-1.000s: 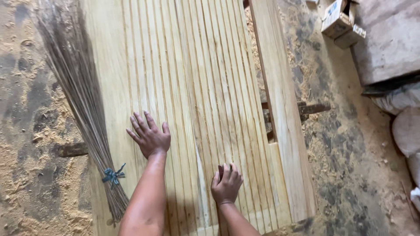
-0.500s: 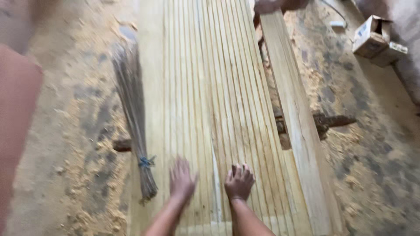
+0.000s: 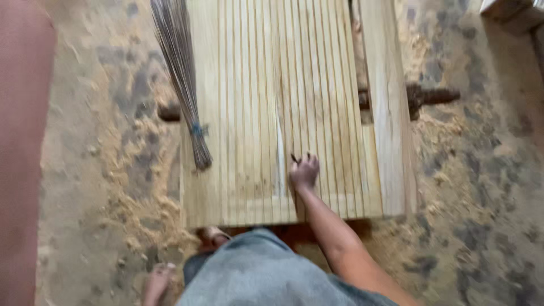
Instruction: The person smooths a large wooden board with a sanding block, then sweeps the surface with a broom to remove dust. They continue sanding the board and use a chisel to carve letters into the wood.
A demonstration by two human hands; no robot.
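Right hand (image 3: 304, 171) sits on the pale yellow grooved wooden panel (image 3: 266, 102), fingers curled, fingertips pressing the slats near the panel's near end; it grasps nothing that I can make out, though a small dark sliver shows at the fingertips and is too blurred to identify. Left hand (image 3: 157, 283) hangs low at bottom left, well off the panel, over the sawdust-covered dirt floor (image 3: 113, 170); fingers look loosely released, empty, but blur makes that uncertain. Panel lies flat, raised on dark wooden cross supports (image 3: 430, 97), with its near edge just ahead of the person's grey shorts (image 3: 255, 272). The bundle of thin brown broom sticks tied with blue cord (image 3: 184, 85) lies along the panel's left side, tied end near the edge. Risks, as I judge them: one-handed pressure near the unsupported end could tip or shift the panel on its supports; curled fingertips dragged along raw grooves invite splinters; the broom bundle may roll off the left edge if the panel jolts; loose sawdust underfoot is a slip hazard.
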